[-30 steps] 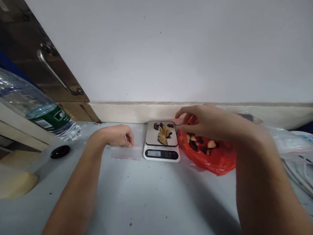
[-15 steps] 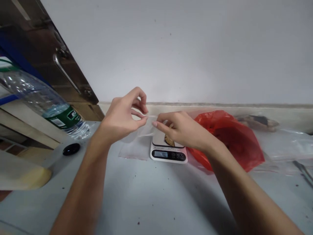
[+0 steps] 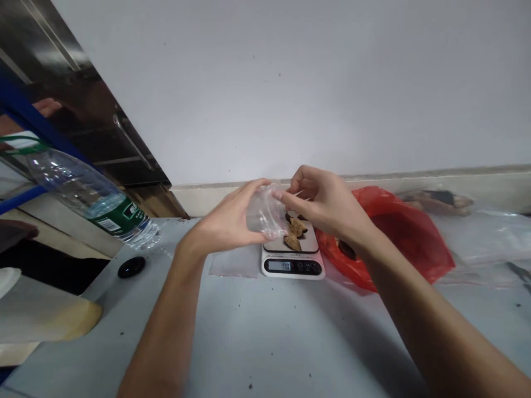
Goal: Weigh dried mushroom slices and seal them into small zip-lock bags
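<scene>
A small clear plastic bag (image 3: 265,213) is bunched between my hands over the left side of a white digital kitchen scale (image 3: 293,267). My left hand (image 3: 232,215) curves around the bag from the left, thumb below and fingers above. My right hand (image 3: 321,196) has its fingers curled and its thumb tip against the bag's upper right edge. Several brown, dried, bark-like pieces (image 3: 293,240) lie on the scale's plate, partly hidden by my right hand. The scale's display is lit, and its digits look like 10.0.
Right of the scale sits an opened red plastic bag (image 3: 431,249), with clear bags (image 3: 489,237) beyond it. Another flat clear bag (image 3: 234,262) lies left of the scale. A tilted water bottle (image 3: 120,213), a black round lid (image 3: 131,267) and a cloudy container (image 3: 62,320) stand at left.
My left hand has gone from pinching the bag's edge to cupping around it. The bag has shifted right over the scale, and more brown pieces show. The view has shifted slightly.
</scene>
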The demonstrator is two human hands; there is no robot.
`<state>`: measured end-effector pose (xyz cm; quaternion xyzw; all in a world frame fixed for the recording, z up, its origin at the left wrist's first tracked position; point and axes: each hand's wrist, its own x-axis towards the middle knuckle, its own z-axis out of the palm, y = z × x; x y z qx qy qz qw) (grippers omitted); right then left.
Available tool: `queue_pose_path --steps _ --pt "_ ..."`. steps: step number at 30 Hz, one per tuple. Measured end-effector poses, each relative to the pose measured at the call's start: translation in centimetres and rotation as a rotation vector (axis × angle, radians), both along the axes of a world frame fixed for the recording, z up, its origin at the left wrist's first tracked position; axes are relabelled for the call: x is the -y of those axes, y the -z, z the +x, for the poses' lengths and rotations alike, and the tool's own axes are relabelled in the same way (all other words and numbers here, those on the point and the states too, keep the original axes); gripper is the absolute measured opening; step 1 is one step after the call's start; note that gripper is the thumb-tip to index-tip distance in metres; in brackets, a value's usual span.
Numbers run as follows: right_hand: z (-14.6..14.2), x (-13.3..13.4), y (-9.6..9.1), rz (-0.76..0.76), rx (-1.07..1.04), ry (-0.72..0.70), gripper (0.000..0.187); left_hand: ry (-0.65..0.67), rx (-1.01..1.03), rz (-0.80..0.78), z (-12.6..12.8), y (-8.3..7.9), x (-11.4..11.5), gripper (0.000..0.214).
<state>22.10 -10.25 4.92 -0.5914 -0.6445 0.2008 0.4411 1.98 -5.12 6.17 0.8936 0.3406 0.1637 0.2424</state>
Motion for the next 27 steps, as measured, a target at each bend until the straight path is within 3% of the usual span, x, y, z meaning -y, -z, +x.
queue_pose_path --steps 3,6,9,16,21,27 --pt "0.7 -0.3 0.4 -0.167 0.271 0.124 0.026 -0.053 -0.103 0.001 -1.0 0.1 -0.8 0.079" --pt "0.8 -0.6 1.0 -0.409 0.495 0.010 0.055 -0.079 -0.235 -0.095 -1.7 0.7 -1.5 0.087" --pt "0.4 -1.1 1.8 -0.531 0.605 -0.129 0.063 -0.069 -0.329 -0.201 -1.8 1.5 -1.9 0.098" --pt "0.4 -1.5 2.3 -0.528 0.689 -0.136 0.032 -0.043 -0.394 -0.243 -1.2 2.5 -2.3 0.102" --pt "0.6 -1.4 2.2 -0.500 0.656 -0.106 0.034 -0.036 -0.348 -0.164 -1.2 2.7 -2.3 0.088" --pt "1.4 -1.4 2.3 -0.483 0.528 -0.101 0.028 0.012 -0.330 -0.147 -0.8 3.3 -2.2 0.087"
